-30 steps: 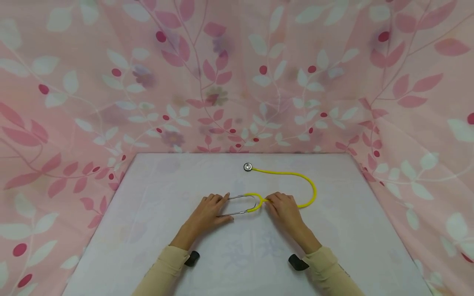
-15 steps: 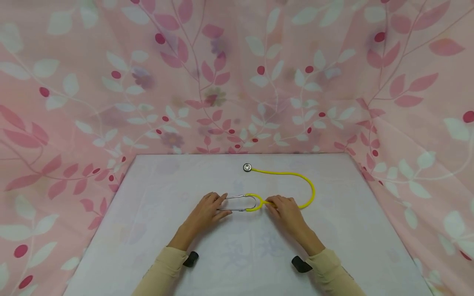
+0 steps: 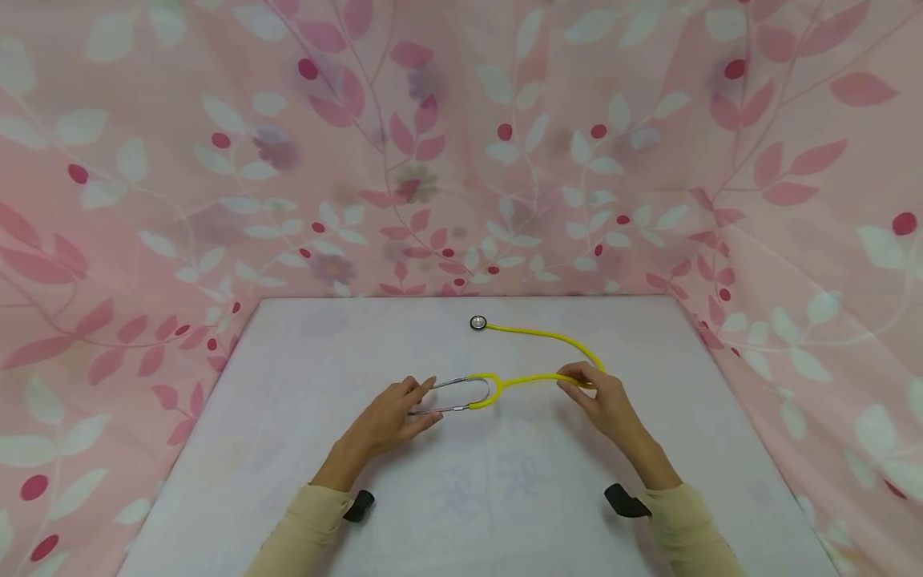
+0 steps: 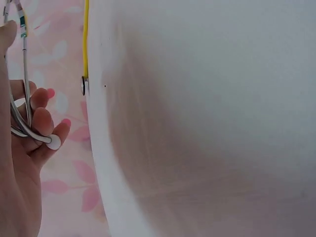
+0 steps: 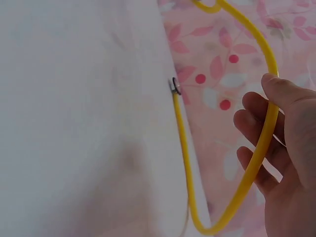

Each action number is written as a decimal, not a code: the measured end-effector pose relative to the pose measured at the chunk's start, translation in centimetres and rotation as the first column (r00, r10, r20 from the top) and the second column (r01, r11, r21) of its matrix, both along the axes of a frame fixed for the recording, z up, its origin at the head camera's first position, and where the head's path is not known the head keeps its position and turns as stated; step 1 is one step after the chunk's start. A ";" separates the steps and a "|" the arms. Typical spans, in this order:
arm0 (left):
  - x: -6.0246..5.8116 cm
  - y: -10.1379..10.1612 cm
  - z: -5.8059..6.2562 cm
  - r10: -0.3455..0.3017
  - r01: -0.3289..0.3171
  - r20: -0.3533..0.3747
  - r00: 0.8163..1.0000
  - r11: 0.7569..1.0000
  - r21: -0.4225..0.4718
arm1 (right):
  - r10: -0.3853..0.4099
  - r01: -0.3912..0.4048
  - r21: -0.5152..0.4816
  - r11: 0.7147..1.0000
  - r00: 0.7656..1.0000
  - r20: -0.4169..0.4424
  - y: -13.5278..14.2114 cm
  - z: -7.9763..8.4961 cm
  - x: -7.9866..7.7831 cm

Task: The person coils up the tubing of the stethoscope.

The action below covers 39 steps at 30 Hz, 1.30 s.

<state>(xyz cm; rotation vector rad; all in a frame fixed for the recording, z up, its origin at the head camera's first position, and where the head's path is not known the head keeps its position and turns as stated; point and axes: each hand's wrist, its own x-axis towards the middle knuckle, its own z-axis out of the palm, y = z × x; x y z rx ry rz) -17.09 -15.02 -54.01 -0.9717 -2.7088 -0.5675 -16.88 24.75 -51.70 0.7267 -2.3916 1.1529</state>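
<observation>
A stethoscope with yellow tubing point(image 3: 530, 379) stretches between the two hands over the white table. My left hand point(image 3: 389, 413) holds its metal ear tubes point(image 3: 450, 382), the thumb on the near one and fingers along the far one. In the left wrist view a white eartip point(image 4: 53, 142) sticks out past the curled fingers. Farther right, my right hand point(image 3: 604, 401) pinches the yellow tube between thumb and fingers, and the tube runs across the palm in the right wrist view. From there it bends back to the round chestpiece point(image 3: 478, 322), which lies near the table's far edge.
The white-covered table point(image 3: 461, 497) ends at a pink leaf-patterned cloth point(image 3: 461, 160) that stands behind it and along both sides. A black wrist device point(image 3: 626, 501) sits at the right cuff, another point(image 3: 359, 506) at the left.
My right hand has slid right along the yellow tube, away from the Y-joint, so more tubing shows between the hands. The left hand has shifted slightly left with the ear tubes.
</observation>
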 end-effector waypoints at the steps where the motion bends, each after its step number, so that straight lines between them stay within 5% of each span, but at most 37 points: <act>1: 0.1 0.0 0.1 -0.001 0.001 -0.005 1.000 1.000 -0.011 | 0.006 -0.006 -0.027 1.000 1.000 -0.007 -0.2 0.5 -0.2; 7: 0.9 0.6 0.7 -0.016 0.015 -0.018 1.000 0.999 -0.044 | 0.071 -0.072 -0.120 0.990 0.997 -0.010 -2.2 2.3 -1.6; 13: 1.6 2.2 1.0 -0.094 0.090 -0.052 0.994 0.994 -0.068 | 0.197 -0.197 -0.059 0.979 0.980 -0.007 -5.1 4.2 -2.7; 17: 1.8 3.3 1.6 -0.155 0.150 -0.099 0.983 0.987 -0.054 | 0.310 -0.311 0.015 0.950 0.950 0.036 -6.8 5.5 -3.2; 22: 2.0 4.3 2.4 -0.201 0.196 -0.140 0.970 0.980 -0.045 | 0.395 -0.417 0.095 0.904 0.899 0.187 -8.1 6.4 -3.6; 30: 2.6 5.4 3.3 -0.240 0.237 -0.207 0.948 0.971 -0.038 | 0.369 -0.395 0.045 0.918 0.888 0.275 -8.4 4.4 -4.1; 39: 2.5 6.0 3.9 -0.260 0.277 -0.274 0.926 0.961 0.022 | 0.490 -0.436 -0.223 0.872 0.794 0.361 -9.3 3.1 -3.2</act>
